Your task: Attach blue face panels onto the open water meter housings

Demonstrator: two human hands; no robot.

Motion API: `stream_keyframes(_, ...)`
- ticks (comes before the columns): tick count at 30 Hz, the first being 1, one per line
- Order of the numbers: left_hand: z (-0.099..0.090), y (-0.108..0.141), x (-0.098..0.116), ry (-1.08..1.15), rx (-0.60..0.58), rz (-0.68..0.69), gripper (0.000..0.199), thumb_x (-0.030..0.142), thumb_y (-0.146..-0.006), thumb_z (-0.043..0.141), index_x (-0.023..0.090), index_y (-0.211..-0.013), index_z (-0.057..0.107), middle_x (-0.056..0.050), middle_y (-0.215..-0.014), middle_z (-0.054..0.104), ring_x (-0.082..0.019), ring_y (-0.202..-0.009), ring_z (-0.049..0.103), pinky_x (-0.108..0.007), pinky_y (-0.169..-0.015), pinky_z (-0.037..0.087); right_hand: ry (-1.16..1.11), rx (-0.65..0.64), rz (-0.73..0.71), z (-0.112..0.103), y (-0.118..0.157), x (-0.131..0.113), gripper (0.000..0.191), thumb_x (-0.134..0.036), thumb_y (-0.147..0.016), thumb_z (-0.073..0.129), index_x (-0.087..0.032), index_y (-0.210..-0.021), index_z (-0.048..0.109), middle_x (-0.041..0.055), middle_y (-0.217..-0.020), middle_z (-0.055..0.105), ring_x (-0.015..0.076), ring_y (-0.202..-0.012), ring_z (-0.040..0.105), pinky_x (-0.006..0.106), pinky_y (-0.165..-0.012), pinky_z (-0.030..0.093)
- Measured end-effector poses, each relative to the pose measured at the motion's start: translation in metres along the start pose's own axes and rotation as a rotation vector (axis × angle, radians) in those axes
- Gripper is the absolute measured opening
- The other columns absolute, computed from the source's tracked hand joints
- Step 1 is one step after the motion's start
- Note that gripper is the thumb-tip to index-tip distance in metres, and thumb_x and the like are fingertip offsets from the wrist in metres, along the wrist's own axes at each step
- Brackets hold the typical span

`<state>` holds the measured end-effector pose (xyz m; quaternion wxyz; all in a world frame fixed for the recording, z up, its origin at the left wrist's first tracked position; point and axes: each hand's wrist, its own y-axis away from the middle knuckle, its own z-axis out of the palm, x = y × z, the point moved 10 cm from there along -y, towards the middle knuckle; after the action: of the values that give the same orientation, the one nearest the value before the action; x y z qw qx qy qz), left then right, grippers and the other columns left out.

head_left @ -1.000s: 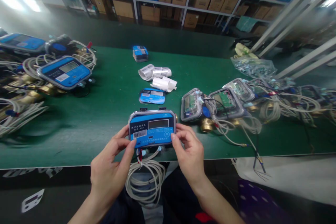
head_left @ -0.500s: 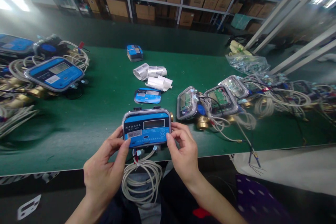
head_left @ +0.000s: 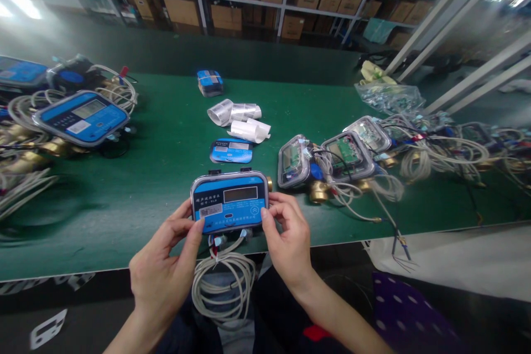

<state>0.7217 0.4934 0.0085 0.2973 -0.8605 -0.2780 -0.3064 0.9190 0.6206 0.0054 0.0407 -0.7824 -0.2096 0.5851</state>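
A meter with a blue faceplate (head_left: 230,204) and a dark display sits at the front edge of the green table, a brass fitting showing at its right. My left hand (head_left: 166,260) grips its lower left corner, thumb on the face. At the right side, my right hand (head_left: 290,240) holds it the same way, thumb near the lower right corner. A coiled grey cable (head_left: 224,287) hangs below it over the table edge. Just behind the meter lie a loose blue faceplate (head_left: 231,151) and curled white label strips (head_left: 249,130).
Assembled meters with cables, one with a blue face (head_left: 83,119), crowd the left of the table (head_left: 166,121). Open-faced meters (head_left: 348,156) with cables line the right. A banded faceplate stack (head_left: 209,83) and a plastic bag (head_left: 390,98) lie farther back, before shelves with boxes.
The view has shifted slightly, so the scene sits a little farther left. Both hands keep their hold on the meter.
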Motion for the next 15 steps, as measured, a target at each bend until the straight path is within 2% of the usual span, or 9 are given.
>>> stream_keyframes(10, 0.0018, 0.0012, -0.0024, 0.043, -0.014, -0.006, 0.024, 0.046, -0.089, 0.06, 0.024, -0.081, 0.062, -0.002, -0.122, 0.068, -0.022, -0.094, 0.071, -0.031, -0.08, 0.053, 0.0, -0.003, 0.009, 0.0007, 0.001, 0.001, 0.018, -0.019, -0.09, 0.056, -0.02, -0.072, 0.054, 0.0093, -0.104, 0.062, 0.0217, -0.101, 0.061, 0.039, -0.09, 0.051)
stream_keyframes(15, 0.0019, 0.0005, -0.0033, 0.045, -0.018, -0.022, 0.024, 0.047, -0.089, 0.061, 0.024, -0.08, 0.062, 0.0, -0.121, 0.068, -0.019, -0.086, 0.071, -0.027, -0.074, 0.054, 0.011, 0.003, 0.003, 0.0002, 0.001, 0.0009, 0.019, -0.02, -0.091, 0.056, -0.02, -0.073, 0.054, 0.0092, -0.103, 0.062, 0.0214, -0.099, 0.061, 0.039, -0.089, 0.051)
